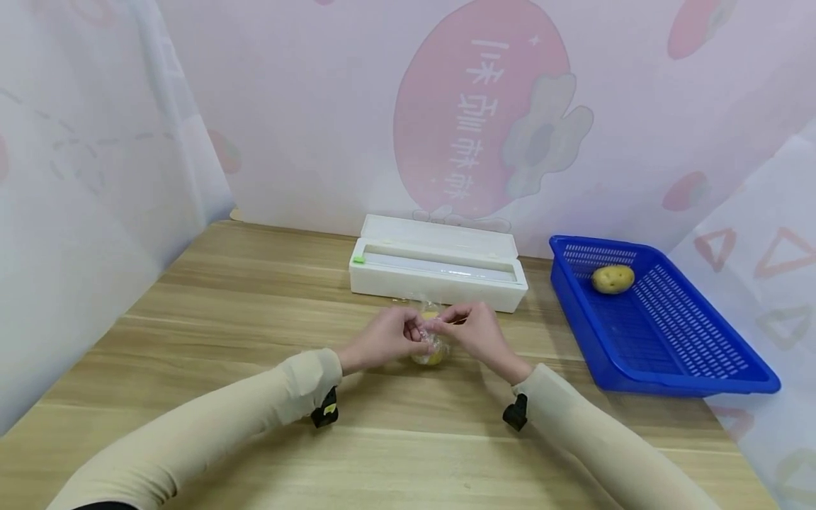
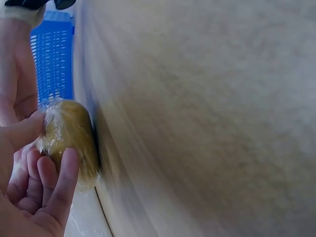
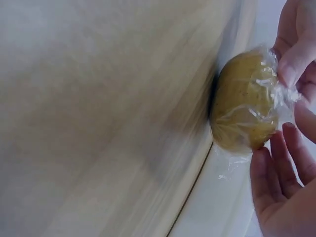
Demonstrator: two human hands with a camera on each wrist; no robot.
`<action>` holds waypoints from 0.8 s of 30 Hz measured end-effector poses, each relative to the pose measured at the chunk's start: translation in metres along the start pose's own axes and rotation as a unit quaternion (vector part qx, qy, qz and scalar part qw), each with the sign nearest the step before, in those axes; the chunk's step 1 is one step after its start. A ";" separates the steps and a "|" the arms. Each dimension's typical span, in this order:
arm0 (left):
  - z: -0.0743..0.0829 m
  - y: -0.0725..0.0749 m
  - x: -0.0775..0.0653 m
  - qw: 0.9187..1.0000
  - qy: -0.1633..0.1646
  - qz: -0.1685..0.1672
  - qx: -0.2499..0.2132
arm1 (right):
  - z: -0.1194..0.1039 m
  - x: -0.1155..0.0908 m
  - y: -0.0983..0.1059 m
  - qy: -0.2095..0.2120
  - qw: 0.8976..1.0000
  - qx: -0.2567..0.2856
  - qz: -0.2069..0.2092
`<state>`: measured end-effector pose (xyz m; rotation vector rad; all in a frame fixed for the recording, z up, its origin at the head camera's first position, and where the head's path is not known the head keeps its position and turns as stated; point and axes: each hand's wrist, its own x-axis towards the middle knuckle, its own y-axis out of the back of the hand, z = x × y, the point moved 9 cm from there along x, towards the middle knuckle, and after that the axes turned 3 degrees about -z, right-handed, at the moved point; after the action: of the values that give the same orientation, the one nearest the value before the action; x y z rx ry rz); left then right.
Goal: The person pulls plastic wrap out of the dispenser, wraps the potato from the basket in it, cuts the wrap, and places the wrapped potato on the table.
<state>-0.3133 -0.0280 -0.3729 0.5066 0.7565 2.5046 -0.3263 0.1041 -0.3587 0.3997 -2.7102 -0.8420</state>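
A yellow potato (image 3: 237, 103) sits on the wooden table, covered in clear, crinkled plastic wrap (image 3: 284, 96). My left hand (image 1: 390, 336) pinches the gathered wrap on top of it, with fingertips close against the potato's side in the left wrist view. From the other side, my right hand (image 1: 474, 333) also pinches the wrap between thumb and fingers. Both hands meet over the potato and partly hide it in the head view. Loose wrap sticks out at the potato's far end.
Just behind the hands stands a white plastic-wrap box (image 1: 440, 289) with its lid up and a green slider (image 1: 359, 260) at the left. On the right, a blue basket (image 1: 589, 340) holds an unwrapped potato (image 1: 613, 279). Printed cloth (image 1: 306, 106) encloses the table.
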 end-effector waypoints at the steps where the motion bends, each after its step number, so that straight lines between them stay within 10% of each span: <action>1: 0.001 0.000 -0.001 1.000 -0.004 0.005 0.006 | 0.002 0.001 0.001 -0.006 1.000 -0.006 0.003; 14: 0.022 0.010 -0.008 0.988 -0.074 0.063 0.122 | 0.006 0.008 0.005 -0.005 0.999 -0.030 0.019; 24: 0.019 0.010 -0.007 0.988 -0.055 0.054 0.137 | 0.012 0.001 0.010 0.060 0.993 0.094 -0.032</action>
<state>-0.3020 -0.0310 -0.3532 0.7935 1.0607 2.4572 -0.3328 0.1177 -0.3623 0.5610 -2.6850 -0.5608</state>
